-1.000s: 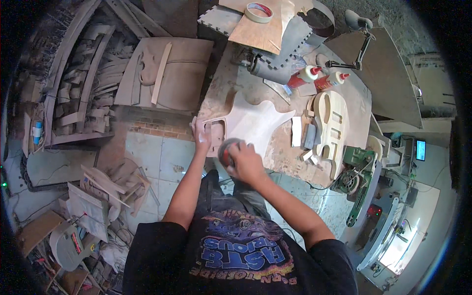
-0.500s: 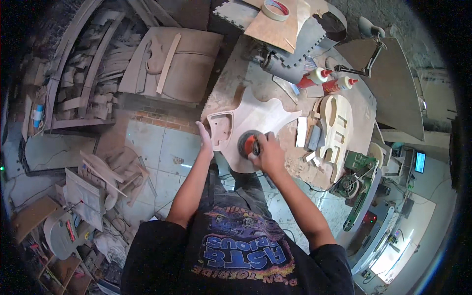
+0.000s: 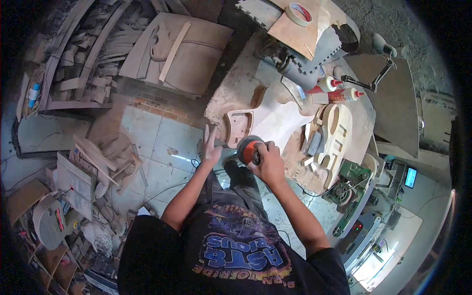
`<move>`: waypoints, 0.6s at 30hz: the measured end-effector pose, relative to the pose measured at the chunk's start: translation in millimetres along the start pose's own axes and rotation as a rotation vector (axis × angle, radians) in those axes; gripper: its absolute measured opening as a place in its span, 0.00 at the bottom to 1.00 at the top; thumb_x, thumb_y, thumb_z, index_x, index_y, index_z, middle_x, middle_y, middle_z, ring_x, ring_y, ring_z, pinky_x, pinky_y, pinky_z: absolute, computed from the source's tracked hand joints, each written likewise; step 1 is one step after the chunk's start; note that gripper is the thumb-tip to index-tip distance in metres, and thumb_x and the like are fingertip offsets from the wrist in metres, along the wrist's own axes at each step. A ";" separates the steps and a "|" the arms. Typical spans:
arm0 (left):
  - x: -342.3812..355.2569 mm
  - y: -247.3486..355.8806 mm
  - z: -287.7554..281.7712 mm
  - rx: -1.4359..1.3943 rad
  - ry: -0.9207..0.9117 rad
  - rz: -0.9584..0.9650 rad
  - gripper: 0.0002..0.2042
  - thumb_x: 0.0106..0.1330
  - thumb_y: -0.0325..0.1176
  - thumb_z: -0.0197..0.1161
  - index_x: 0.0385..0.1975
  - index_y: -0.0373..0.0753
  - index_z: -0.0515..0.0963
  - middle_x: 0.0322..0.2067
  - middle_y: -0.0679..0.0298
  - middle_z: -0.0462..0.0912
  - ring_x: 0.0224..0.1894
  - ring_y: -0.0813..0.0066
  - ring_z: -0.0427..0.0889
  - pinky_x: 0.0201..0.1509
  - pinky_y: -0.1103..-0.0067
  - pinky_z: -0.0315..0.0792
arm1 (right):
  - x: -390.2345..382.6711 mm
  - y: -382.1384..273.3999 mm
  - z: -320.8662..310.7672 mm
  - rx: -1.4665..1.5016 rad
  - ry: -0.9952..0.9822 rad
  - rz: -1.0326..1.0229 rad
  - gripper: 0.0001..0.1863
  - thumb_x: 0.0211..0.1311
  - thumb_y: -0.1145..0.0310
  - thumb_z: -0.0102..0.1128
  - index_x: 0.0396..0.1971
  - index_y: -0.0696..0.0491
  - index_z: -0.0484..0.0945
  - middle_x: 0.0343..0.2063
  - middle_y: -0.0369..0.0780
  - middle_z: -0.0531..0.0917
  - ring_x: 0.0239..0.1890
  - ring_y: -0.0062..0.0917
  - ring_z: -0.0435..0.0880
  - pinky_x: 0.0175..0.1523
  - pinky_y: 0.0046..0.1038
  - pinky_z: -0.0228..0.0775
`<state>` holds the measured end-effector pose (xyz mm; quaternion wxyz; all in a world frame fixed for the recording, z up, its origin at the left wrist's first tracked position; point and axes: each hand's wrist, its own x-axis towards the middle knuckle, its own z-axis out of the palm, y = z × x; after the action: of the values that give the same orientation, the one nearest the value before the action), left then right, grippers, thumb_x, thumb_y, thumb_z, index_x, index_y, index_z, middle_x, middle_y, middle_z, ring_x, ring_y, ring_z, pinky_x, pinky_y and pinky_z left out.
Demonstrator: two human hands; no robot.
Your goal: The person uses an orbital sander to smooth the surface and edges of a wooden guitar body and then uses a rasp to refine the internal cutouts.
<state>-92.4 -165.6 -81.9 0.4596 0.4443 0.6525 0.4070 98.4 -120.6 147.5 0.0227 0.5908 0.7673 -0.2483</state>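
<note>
A pale wooden guitar body [image 3: 282, 115] with a routed cavity lies on the dusty workbench. My right hand [image 3: 269, 164] is wrapped round an orange and black power sander [image 3: 250, 148]. The sander stands at the body's near edge, just below the cavity; whether its pad touches the wood is hidden. To the left of it, my left hand [image 3: 211, 147] is raised with its fingers apart, holding nothing, a little away from the body's edge.
Right of the body lies a second guitar body [image 3: 337, 137] with several cutouts, beside a grey block [image 3: 313, 143]. Two glue bottles [image 3: 346, 94], a tape roll [image 3: 299, 14] on a board and a desk lamp [image 3: 376, 76] stand farther back. A green machine [image 3: 351, 189] is at the right.
My left hand has come off the guitar body's left edge and its fingers have spread. The sander in my right hand has moved from the body's face to its near edge. The view has shifted.
</note>
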 end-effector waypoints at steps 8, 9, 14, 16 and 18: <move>-40.7 -5.7 20.3 0.285 -0.094 0.138 0.44 0.58 0.34 0.73 0.77 0.49 0.60 0.76 0.29 0.41 0.76 0.20 0.41 0.78 0.44 0.45 | 19.7 -24.4 2.8 -0.087 -0.052 -0.133 0.36 0.42 0.62 0.79 0.56 0.48 0.75 0.49 0.47 0.75 0.51 0.47 0.77 0.48 0.46 0.78; -42.2 -8.0 22.1 0.262 -0.075 0.158 0.44 0.58 0.33 0.73 0.77 0.49 0.60 0.75 0.28 0.42 0.76 0.20 0.41 0.78 0.43 0.44 | 20.8 -25.2 4.2 -0.083 -0.051 -0.150 0.36 0.42 0.62 0.79 0.56 0.48 0.75 0.49 0.47 0.75 0.50 0.47 0.77 0.48 0.46 0.78; -42.2 -14.9 25.0 0.231 -0.055 0.223 0.39 0.59 0.32 0.71 0.73 0.47 0.65 0.74 0.29 0.46 0.78 0.28 0.41 0.78 0.42 0.41 | 28.8 -35.6 7.5 -0.104 -0.050 -0.166 0.36 0.42 0.62 0.80 0.56 0.48 0.75 0.49 0.48 0.75 0.50 0.47 0.77 0.48 0.45 0.79; -42.4 -16.0 24.2 0.255 -0.030 0.312 0.36 0.60 0.31 0.70 0.71 0.46 0.68 0.74 0.29 0.48 0.79 0.31 0.41 0.79 0.42 0.40 | 34.6 -38.1 8.6 -0.123 -0.046 -0.162 0.36 0.43 0.62 0.80 0.56 0.48 0.75 0.49 0.48 0.75 0.50 0.47 0.77 0.48 0.45 0.79; -43.3 -13.3 25.0 0.263 -0.075 0.251 0.33 0.60 0.31 0.69 0.70 0.45 0.70 0.74 0.29 0.48 0.79 0.31 0.41 0.79 0.42 0.40 | 43.0 -41.2 7.3 -0.098 -0.048 -0.124 0.36 0.43 0.62 0.80 0.56 0.48 0.74 0.49 0.48 0.75 0.51 0.47 0.77 0.48 0.45 0.79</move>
<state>-63.2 -207.4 -90.3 0.3674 0.5933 0.6219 0.3553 45.8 -92.5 141.5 0.0546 0.5341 0.8130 -0.2255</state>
